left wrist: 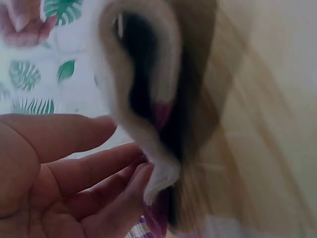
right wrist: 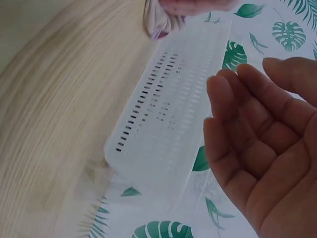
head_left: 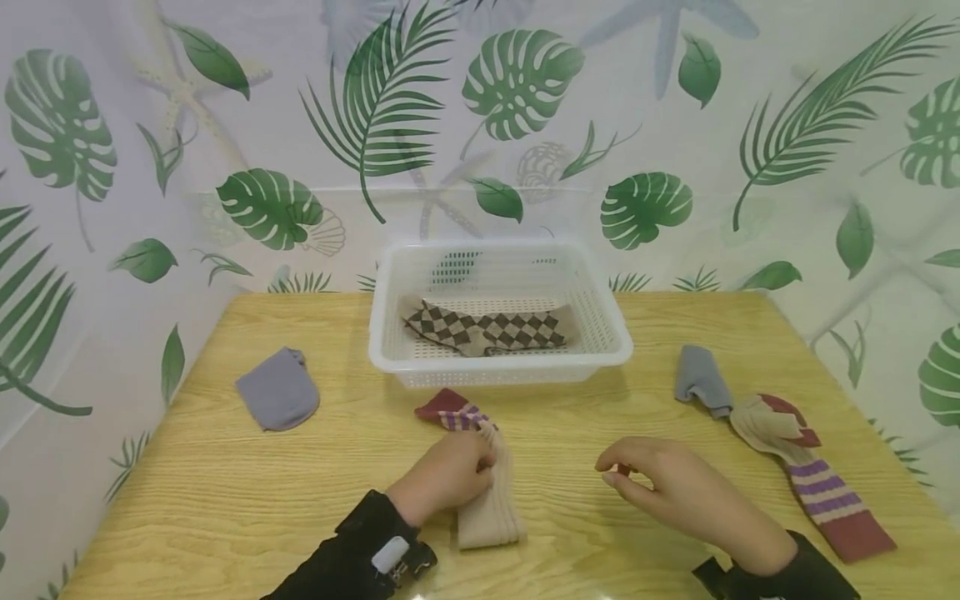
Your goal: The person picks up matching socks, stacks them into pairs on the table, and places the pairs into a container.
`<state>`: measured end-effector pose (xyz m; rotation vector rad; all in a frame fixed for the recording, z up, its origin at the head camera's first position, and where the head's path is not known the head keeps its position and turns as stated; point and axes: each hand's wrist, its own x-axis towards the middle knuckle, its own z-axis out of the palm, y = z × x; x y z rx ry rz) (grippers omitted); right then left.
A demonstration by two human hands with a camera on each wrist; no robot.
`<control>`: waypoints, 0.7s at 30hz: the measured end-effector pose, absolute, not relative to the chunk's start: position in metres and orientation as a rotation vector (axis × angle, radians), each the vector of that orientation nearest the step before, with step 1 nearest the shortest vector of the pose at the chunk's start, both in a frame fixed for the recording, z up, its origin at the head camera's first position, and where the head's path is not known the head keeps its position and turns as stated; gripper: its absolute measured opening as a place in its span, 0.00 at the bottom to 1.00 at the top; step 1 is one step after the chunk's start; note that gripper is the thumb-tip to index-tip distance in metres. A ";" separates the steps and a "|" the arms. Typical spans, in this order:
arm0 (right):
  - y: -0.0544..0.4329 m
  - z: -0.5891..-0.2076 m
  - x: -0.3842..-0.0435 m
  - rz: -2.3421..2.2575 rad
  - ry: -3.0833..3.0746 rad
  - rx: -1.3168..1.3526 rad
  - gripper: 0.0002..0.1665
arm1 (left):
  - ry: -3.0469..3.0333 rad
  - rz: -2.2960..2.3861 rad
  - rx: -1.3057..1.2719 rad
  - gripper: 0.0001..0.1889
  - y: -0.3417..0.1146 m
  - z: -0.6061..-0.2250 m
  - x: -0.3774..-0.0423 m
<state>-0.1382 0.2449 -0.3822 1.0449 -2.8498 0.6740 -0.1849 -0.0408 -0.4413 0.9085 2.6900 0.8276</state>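
Observation:
A beige sock (head_left: 491, 504) with purple stripes and a dark red toe lies lengthwise on the table in front of the basket. My left hand (head_left: 450, 471) is over its middle, thumb and fingers gripping the fabric. In the left wrist view, the sock (left wrist: 166, 49) appears blurred as a raised loop at the fingertips of the left hand (left wrist: 74, 173). My right hand (head_left: 678, 492) hovers over the table to the right, holding nothing. Its fingers are loosely bent in the right wrist view, where the palm of the right hand (right wrist: 267, 144) shows.
A white perforated basket (head_left: 495, 367) stands at the back, with a black-and-beige checkered sock (head_left: 517, 331) inside. A folded grey sock (head_left: 279, 390) lies at left. Another grey sock (head_left: 701, 379) and a matching striped sock (head_left: 828, 492) lie at right. Leaf-patterned sheeting (head_left: 555, 208) surrounds the table.

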 end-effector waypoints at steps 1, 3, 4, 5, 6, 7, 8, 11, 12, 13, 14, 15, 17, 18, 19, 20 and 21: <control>0.242 -0.383 -0.139 0.678 -2.854 1.053 0.07 | 2.686 0.828 0.910 0.21 -0.037 -0.441 -0.184; 0.236 -0.385 -0.141 0.694 -2.887 1.061 0.07 | 2.685 0.822 0.907 0.20 -0.031 -0.440 -0.184; 0.233 -0.386 -0.143 0.704 -2.895 1.069 0.07 | 2.685 0.819 0.907 0.20 -0.029 -0.440 -0.184; 0.230 -0.387 -0.144 0.709 -2.902 1.078 0.06 | 2.682 0.814 0.905 0.20 -0.028 -0.439 -0.183; 0.227 -0.388 -0.146 0.709 -2.906 1.089 0.06 | 2.677 0.800 0.893 0.19 -0.027 -0.437 -0.182; 0.223 -0.389 -0.148 0.705 -2.916 1.098 0.07 | 2.676 0.785 0.881 0.17 -0.027 -0.436 -0.181; 0.219 -0.389 -0.150 0.695 -2.920 1.108 0.07 | 2.685 0.762 0.885 0.14 -0.027 -0.436 -0.179; 0.206 -0.392 -0.158 0.635 -2.910 1.125 0.06 | 2.714 0.659 0.937 0.04 -0.026 -0.432 -0.168; 0.201 -0.393 -0.162 0.606 -2.901 1.129 0.06 | 2.736 0.604 0.985 0.03 -0.025 -0.430 -0.163; 0.196 -0.395 -0.166 0.573 -2.888 1.132 0.06 | 2.761 0.554 1.045 0.04 -0.024 -0.430 -0.157; 0.190 -0.396 -0.170 0.542 -2.871 1.137 0.06 | 2.788 0.502 1.121 0.04 -0.022 -0.429 -0.151; 0.185 -0.399 -0.174 0.512 -2.853 1.145 0.05 | 2.813 0.443 1.195 0.04 -0.020 -0.429 -0.145; 0.173 -0.404 -0.182 0.436 -2.817 1.162 0.07 | 2.870 0.317 1.332 0.05 -0.016 -0.430 -0.135; 0.167 -0.406 -0.186 0.391 -2.805 1.173 0.08 | 2.893 0.268 1.380 0.06 -0.014 -0.432 -0.132; 0.161 -0.409 -0.189 0.347 -2.805 1.185 0.10 | 2.907 0.227 1.415 0.06 -0.012 -0.434 -0.129; 0.155 -0.412 -0.191 0.308 -2.806 1.201 0.12 | 2.919 0.182 1.439 0.05 -0.010 -0.435 -0.126; 0.149 -0.415 -0.194 0.270 -2.808 1.215 0.13 | 2.924 0.141 1.456 0.04 -0.008 -0.437 -0.124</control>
